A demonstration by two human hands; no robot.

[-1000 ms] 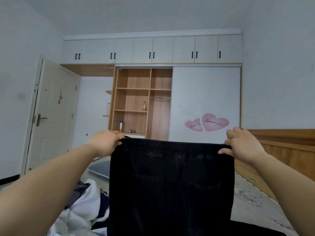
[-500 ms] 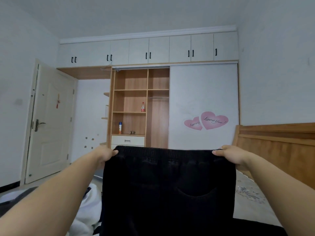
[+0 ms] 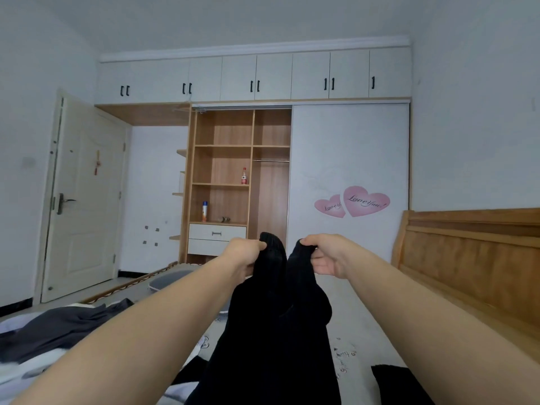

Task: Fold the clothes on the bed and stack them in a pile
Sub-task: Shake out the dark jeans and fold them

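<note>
With my left hand [image 3: 244,252] and right hand [image 3: 325,257] each pinching a waistband corner of the black trousers [image 3: 277,331] (legs dangling), I risk the halves slipping askew.

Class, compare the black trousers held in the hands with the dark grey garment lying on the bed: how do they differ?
The black trousers are held up by the left hand and right hand; the dark grey garment lies loose on the bed. The trousers are black, the garment grey. Both remain unfolded.
</note>
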